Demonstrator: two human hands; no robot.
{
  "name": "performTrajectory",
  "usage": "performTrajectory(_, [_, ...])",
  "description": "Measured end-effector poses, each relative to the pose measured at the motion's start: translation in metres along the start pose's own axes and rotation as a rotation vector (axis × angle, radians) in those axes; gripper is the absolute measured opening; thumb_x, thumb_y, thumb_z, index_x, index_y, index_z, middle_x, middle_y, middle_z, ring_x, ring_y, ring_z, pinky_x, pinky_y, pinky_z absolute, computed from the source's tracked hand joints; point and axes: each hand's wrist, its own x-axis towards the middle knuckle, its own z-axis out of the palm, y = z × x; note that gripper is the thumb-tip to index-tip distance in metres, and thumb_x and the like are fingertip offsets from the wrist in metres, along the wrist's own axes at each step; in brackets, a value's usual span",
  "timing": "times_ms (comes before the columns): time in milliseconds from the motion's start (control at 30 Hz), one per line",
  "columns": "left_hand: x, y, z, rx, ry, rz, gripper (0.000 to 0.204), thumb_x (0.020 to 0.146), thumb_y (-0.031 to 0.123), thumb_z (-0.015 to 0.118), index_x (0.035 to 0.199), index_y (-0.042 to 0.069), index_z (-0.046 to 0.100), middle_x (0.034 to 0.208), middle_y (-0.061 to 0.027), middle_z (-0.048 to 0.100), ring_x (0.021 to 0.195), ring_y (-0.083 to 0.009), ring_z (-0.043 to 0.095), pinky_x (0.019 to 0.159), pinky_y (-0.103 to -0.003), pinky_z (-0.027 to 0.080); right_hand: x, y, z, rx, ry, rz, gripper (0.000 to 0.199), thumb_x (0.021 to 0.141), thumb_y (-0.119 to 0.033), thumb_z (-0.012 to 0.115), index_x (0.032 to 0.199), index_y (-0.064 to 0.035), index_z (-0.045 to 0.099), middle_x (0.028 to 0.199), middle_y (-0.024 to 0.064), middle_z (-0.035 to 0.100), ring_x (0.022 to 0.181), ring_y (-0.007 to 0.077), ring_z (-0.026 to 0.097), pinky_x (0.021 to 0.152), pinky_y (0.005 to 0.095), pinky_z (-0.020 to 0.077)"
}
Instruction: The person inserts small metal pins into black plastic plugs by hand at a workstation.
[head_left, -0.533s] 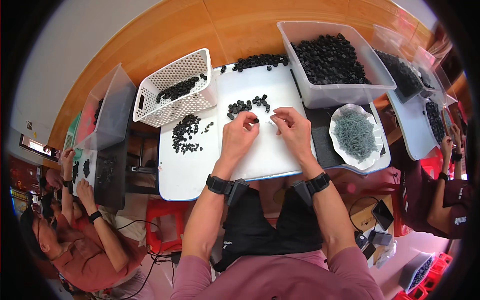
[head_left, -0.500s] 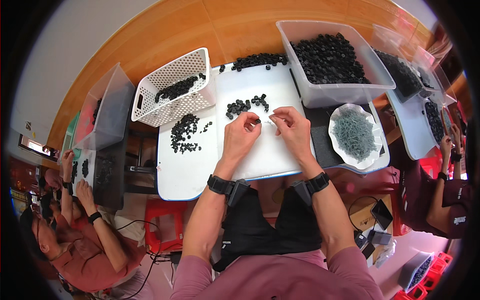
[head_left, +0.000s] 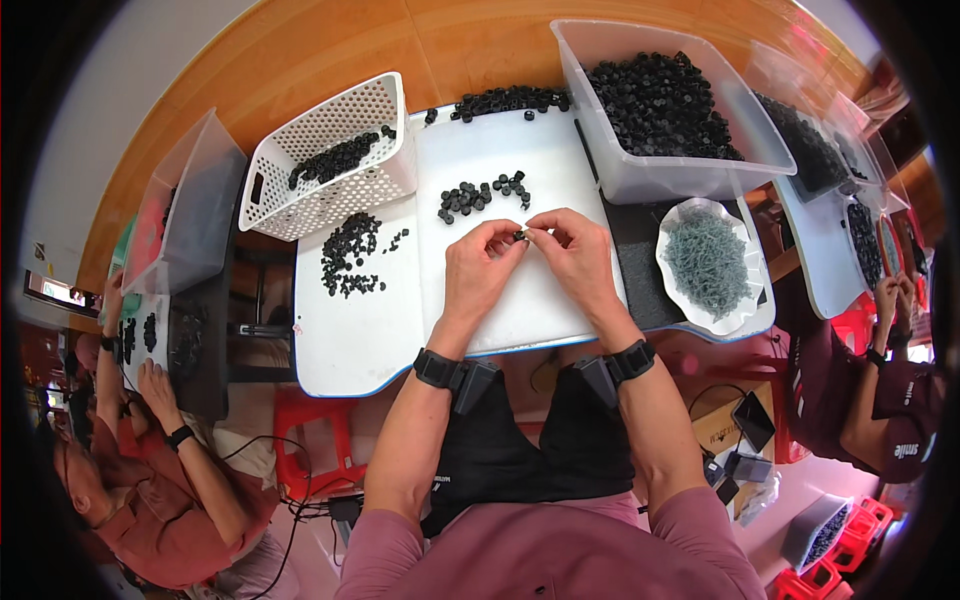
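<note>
Black piece (head_left: 519,236), small and short, sits at the fingertips of your left hand (head_left: 482,268), above the tabletop (head_left: 350,360) and in front of your body. Your left thumb and forefinger are pinched closed on it. Your right hand (head_left: 578,258) comes at it from the other side, thumb and forefinger drawn together; whether they touch the piece or hold something finer, you cannot tell from this view. So the piece lies between your two hands, to the right of the left palm and to the left of the right one, closer to the left. It is too small and too covered by fingers for its long axis to be read.

Just beyond your fingertips, a cluster of black pieces (head_left: 485,196) lies on the white surface, a little nearer your left hand. Loose black parts (head_left: 348,252) lie farther left, below the white perforated basket (head_left: 385,183). On your right hand's side stand the scalloped white plate (head_left: 673,290) of grey-green strips (head_left: 708,258) and the clear bin (head_left: 690,181).
</note>
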Motion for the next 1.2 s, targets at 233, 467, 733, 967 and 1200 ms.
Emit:
performTrajectory(233, [-0.0004,-0.0011,-0.0001,0.054,-0.022,0.067,0.021,0.088,0.011,0.080,0.107,0.002,0.077,0.087,-0.0060,0.076,0.075,-0.0112,0.067,0.071,-0.027,0.055,0.0002,0.0034,0.0000,-0.074,-0.025,-0.021,0.011,0.086,-0.008,0.078,0.094,-0.0017,0.075,0.084,0.0100,0.075,0.063,0.0191,0.066,0.060,0.0314,0.0521])
performTrajectory(467, [-0.0012,-0.0020,-0.0011,0.056,-0.009,0.084,0.022,0.087,0.011,0.080,0.107,0.002,0.077,0.088,-0.0073,0.076,0.075,-0.0126,0.068,0.071,-0.028,0.056,-0.0014,0.0011,0.0018,-0.105,-0.024,-0.045,0.009,0.086,-0.008,0.078,0.094,-0.0025,0.077,0.084,0.0102,0.075,0.063,0.0189,0.066,0.059,0.0313,0.0515])
performTrajectory(733, [-0.0028,-0.0029,-0.0014,0.042,0.019,0.079,0.022,0.087,0.011,0.080,0.107,0.003,0.077,0.088,-0.0070,0.076,0.074,-0.0130,0.069,0.070,-0.029,0.056,-0.0035,-0.0009,-0.0019,-0.024,0.036,0.082,0.011,0.087,-0.010,0.079,0.094,-0.0023,0.078,0.083,0.0080,0.077,0.059,0.0120,0.062,0.055,0.0270,0.0482])
performTrajectory(967, [-0.0024,-0.0030,-0.0003,0.045,-0.005,0.096,0.021,0.088,0.013,0.077,0.106,0.002,0.075,0.092,-0.0119,0.076,0.076,-0.0202,0.070,0.071,-0.034,0.057,-0.0025,0.0015,-0.0001,-0.083,-0.056,0.000,0.010,0.087,-0.009,0.078,0.093,-0.0016,0.078,0.078,0.0048,0.074,0.061,0.0073,0.059,0.057,0.0254,0.0476])
performTrajectory(1200, [-0.0038,0.0021,-0.0022,-0.134,0.041,0.034,0.021,0.087,0.008,0.080,0.108,0.004,0.076,0.091,-0.0035,0.076,0.069,-0.0113,0.063,0.065,-0.026,0.052,0.0009,0.0015,-0.0014,0.230,-0.072,0.196,0.012,0.094,-0.008,0.073,0.100,0.0016,0.077,0.082,0.0027,0.074,0.066,0.0060,0.062,0.059,0.0233,0.0499])
